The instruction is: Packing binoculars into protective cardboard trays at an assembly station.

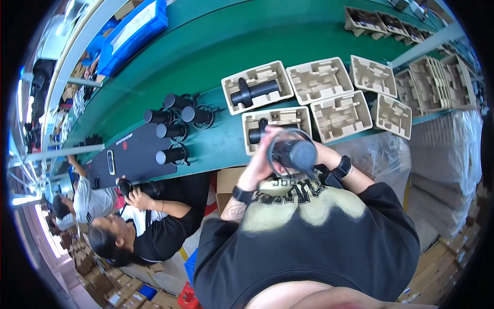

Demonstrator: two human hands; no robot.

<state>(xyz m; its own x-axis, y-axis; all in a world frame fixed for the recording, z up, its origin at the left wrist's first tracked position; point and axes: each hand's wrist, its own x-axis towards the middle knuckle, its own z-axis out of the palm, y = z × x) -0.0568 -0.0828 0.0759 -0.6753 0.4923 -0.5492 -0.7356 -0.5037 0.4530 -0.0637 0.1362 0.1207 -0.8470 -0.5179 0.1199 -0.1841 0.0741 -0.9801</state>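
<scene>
Head view, looking down: the fingers of the left hand (pixel 260 164) are curled against a black cylindrical device (pixel 297 153) at the middle of the frame, pinching its near side along with a dark cable loop (pixel 280 141) that arcs over it; the right hand (pixel 325 155) sits mostly behind the cylinder, so I cannot tell whether its fingers are closed or spread, though it seems to support the far end. Both wrists carry black bands. The device is held in the air above the table's near edge, just over a moulded pulp tray (pixel 276 125) that already has one dark part in its left pocket. Above that, another tray (pixel 256 86) holds a finished black piece, and empty trays (pixel 340 114) run toward the upper right, with a stack (pixel 436 82) beyond. Left of centre, several black cylinders with coiled cables (pixel 175 131) lie on the green table (pixel 216 46), next to a flat black board (pixel 136 157). At lower left a co-worker's hands (pixel 135 193) handle another black part. The risk I judge here: the loose cable could spring out of the left pinch and snag the tray rim, or the cylinder could slip from a one-sided hold and knock the part already seated
</scene>
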